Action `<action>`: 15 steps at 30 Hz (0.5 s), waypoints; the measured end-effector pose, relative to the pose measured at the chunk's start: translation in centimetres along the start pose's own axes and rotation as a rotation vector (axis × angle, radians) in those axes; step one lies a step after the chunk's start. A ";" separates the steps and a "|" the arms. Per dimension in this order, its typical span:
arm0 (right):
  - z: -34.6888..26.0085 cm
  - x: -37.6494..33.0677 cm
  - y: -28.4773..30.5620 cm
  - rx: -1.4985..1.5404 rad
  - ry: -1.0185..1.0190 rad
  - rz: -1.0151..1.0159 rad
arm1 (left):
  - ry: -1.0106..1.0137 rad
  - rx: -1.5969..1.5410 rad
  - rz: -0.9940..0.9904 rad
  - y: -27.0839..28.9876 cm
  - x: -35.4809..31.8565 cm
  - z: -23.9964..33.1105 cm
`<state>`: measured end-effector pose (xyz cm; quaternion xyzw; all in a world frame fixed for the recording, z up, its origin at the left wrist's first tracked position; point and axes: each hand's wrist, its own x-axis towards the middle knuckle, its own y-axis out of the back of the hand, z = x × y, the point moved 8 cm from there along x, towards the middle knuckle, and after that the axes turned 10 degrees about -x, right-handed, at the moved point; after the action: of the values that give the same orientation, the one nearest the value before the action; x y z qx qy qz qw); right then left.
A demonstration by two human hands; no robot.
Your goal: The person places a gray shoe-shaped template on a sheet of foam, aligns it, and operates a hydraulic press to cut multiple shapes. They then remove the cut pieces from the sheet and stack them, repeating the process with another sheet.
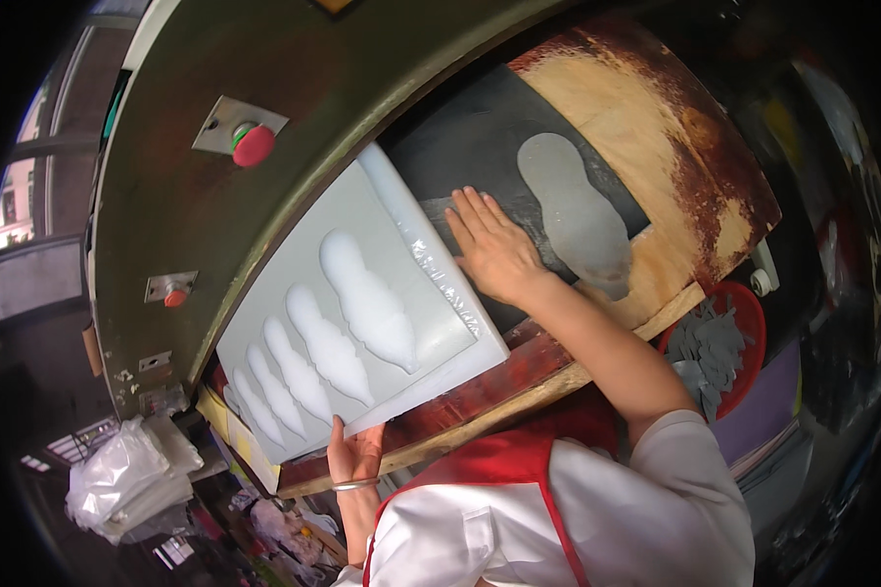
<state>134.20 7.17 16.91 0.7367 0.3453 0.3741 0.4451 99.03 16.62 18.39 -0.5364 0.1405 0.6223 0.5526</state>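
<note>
White shirt (685, 479) and red apron (460, 460) fill the near part of the head view, the wearer's body bent over the work. Just beyond, a white panel (450, 338) lies at a slant on the surface (646, 117), a worn wooden one with patchy red-brown paint. Between the two hands, the panel lies up and left of the right hand (494, 249) and straight ahead of the left hand (355, 458). Its row of sole-shaped forms (367, 298) fans leftward, each long axis running from upper left to lower right; whether they are raised or sunken is hard to tell.

Right of the panel lies a dark sheet (450, 147), with a loose grey sole piece (578, 215) on it whose long axis slants much the same way. The right hand is nearer to that piece, just left of it and apart from it.

The right grip is released: palm down on the dark sheet, fingers straight and pointing away, thumb towards the panel's edge, forearm entering from the lower right. The left wrist, wearing a bracelet (354, 484), comes up from below; thumb and fingers meet the panel's near edge, but I cannot tell whether they pinch it.
</note>
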 end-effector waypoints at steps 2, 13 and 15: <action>0.0 0.2 -0.3 0.010 0.077 -0.088 | 0.009 -0.021 0.020 0.3 0.0 0.0; -2.3 2.5 -2.5 0.441 0.152 -0.341 | -0.016 -0.003 0.026 0.3 0.3 -0.2; -1.6 2.9 -2.0 0.390 0.092 -0.242 | -0.022 0.001 0.019 0.2 0.2 -0.2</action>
<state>133.85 10.96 16.27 0.7442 0.5167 0.2777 0.3196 98.99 16.46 18.08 -0.5276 0.1398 0.6335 0.5484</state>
